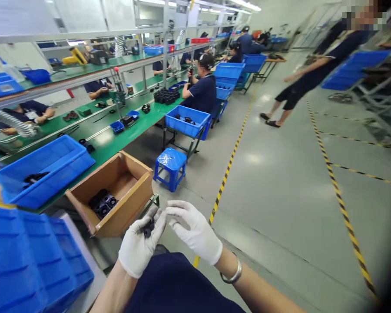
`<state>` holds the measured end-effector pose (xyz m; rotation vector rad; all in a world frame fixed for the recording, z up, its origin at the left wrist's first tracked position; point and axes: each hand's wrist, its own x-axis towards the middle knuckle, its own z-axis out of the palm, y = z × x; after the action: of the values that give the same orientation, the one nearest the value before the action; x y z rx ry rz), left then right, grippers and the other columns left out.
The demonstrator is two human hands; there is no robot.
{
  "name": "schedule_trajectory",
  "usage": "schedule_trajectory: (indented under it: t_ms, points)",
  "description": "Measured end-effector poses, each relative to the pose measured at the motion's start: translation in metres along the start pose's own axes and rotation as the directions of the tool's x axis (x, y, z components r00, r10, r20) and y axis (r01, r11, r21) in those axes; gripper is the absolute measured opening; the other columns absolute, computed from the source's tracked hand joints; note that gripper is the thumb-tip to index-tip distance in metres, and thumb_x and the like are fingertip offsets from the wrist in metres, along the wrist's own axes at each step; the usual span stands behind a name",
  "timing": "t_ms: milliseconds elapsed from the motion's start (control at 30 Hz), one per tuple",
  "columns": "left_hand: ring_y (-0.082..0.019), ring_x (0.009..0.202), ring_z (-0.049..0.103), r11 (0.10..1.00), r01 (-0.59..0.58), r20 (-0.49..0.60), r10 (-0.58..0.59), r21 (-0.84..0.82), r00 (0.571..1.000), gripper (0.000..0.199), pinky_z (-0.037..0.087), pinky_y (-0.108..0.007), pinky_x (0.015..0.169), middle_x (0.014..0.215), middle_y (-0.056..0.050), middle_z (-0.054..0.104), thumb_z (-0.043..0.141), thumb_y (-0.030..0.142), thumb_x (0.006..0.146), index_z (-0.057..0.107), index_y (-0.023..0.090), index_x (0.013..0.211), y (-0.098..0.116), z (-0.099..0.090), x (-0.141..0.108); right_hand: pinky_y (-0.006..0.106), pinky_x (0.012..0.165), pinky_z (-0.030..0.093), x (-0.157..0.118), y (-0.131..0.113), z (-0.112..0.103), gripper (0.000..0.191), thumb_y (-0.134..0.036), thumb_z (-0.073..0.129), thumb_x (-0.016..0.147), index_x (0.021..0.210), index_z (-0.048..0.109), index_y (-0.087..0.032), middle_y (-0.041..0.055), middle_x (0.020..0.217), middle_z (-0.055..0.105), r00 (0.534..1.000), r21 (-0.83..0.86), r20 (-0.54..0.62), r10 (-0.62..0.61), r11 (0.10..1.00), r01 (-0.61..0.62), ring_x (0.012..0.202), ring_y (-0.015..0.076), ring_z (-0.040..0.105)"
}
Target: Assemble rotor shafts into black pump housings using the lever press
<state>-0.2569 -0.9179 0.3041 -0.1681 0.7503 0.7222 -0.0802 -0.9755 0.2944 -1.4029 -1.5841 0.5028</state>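
My left hand (pixel 138 248), in a white glove, is cupped palm up with its fingers curled around small black parts (pixel 148 228); their exact kind is too small to make out. Beside it, my gloved right hand (pixel 195 232) is open, fingers apart and reaching toward the left fingertips. No object shows in the right hand. Just past my hands stands an open cardboard box (pixel 127 208), holding black parts with round openings (pixel 104 203).
A green workbench (pixel 137 130) runs away on the left, carrying a blue bin (pixel 45 169). Stacked blue bins (pixel 26 261) stand at lower left. A blue stool (pixel 171 163) is beyond the box. Co-workers sit along the bench; another person (pixel 299 82) stands in the aisle.
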Motion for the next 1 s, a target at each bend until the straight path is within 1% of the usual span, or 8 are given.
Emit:
schedule_trajectory:
  t_ms: [133,233,333,500,667,767,867,1000]
  points:
    - [-0.022,0.085,0.075,0.99,0.046,-0.055,-0.039,0.13,0.998,0.031,0.063,-0.03,0.075,0.088,-0.013,0.075,0.041,0.009,0.095,0.062,0.008,0.118,-0.021,0.036,0.07,0.038,0.103,0.046,0.029,0.046,-0.022,0.025,-0.017,0.056,0.088,0.109,0.067,-0.024,0.0071,0.123,0.06,1.0,-0.046,-0.002,-0.023,0.999,0.023,0.119,0.0201,0.054]
    - [-0.02,0.08,0.074,0.985,0.015,-0.048,-0.007,0.17,0.999,0.025,0.063,-0.03,0.072,0.088,-0.012,0.075,0.042,0.007,0.094,0.065,0.008,0.106,-0.032,0.069,0.126,0.041,0.103,0.046,0.059,0.093,-0.045,0.03,-0.014,0.055,0.084,0.112,0.066,-0.022,0.0085,0.125,0.059,0.998,-0.085,0.014,0.055,0.995,-0.054,0.119,0.0214,0.053]
    - [-0.02,0.078,0.074,0.981,0.033,0.008,-0.036,0.193,0.999,0.024,0.064,-0.031,0.069,0.09,-0.012,0.075,0.042,0.011,0.096,0.066,0.007,0.099,-0.039,0.115,0.178,0.041,0.104,0.045,0.097,0.132,-0.079,0.035,-0.012,0.056,0.082,0.114,0.065,-0.02,0.0089,0.126,0.059,0.993,-0.126,0.02,0.12,0.985,-0.116,0.12,0.022,0.053]
    - [-0.023,0.086,0.074,0.964,0.133,0.082,-0.155,0.23,0.984,0.027,0.064,-0.034,0.072,0.097,-0.013,0.075,0.041,0.018,0.098,0.065,0.009,0.105,-0.048,0.2,0.255,0.037,0.103,0.046,0.164,0.18,-0.143,0.038,-0.007,0.054,0.077,0.111,0.065,-0.021,0.0077,0.124,0.061,0.981,-0.158,-0.03,0.193,0.968,-0.196,0.118,0.0208,0.055]
    - [-0.022,0.083,0.074,0.952,0.156,0.067,-0.179,0.263,0.981,0.023,0.064,-0.034,0.071,0.096,-0.013,0.075,0.044,0.017,0.096,0.065,0.008,0.098,-0.054,0.27,0.327,0.039,0.104,0.045,0.224,0.239,-0.192,0.041,-0.007,0.053,0.076,0.112,0.065,-0.021,0.0073,0.124,0.061,0.971,-0.117,-0.051,0.233,0.964,-0.238,0.119,0.0216,0.055]
    - [-0.022,0.083,0.074,0.964,0.119,0.044,-0.133,0.237,0.99,0.023,0.064,-0.033,0.07,0.093,-0.013,0.075,0.043,0.016,0.096,0.064,0.008,0.097,-0.056,0.306,0.369,0.041,0.104,0.045,0.264,0.282,-0.215,0.038,-0.01,0.053,0.078,0.111,0.066,-0.021,0.0072,0.122,0.062,0.975,-0.082,0.001,0.223,0.972,-0.222,0.117,0.0221,0.055]
    - [-0.021,0.078,0.074,0.984,0.047,-0.009,-0.046,0.172,0.999,0.023,0.063,-0.031,0.067,0.089,-0.013,0.074,0.041,0.015,0.097,0.063,0.008,0.097,-0.057,0.341,0.408,0.041,0.104,0.045,0.311,0.325,-0.237,0.034,-0.012,0.053,0.081,0.112,0.065,-0.022,0.0067,0.123,0.062,0.978,-0.044,0.111,0.176,0.984,-0.172,0.117,0.0218,0.056]
    - [-0.018,0.07,0.072,0.995,-0.084,-0.13,0.091,0.052,0.987,0.022,0.062,-0.028,0.062,0.08,-0.011,0.073,0.04,0.012,0.097,0.062,0.008,0.095,-0.053,0.384,0.448,0.041,0.103,0.046,0.38,0.367,-0.257,0.034,-0.012,0.052,0.082,0.113,0.064,-0.021,0.0077,0.123,0.061,0.959,0.004,0.279,0.042,0.999,-0.045,0.116,0.022,0.056]
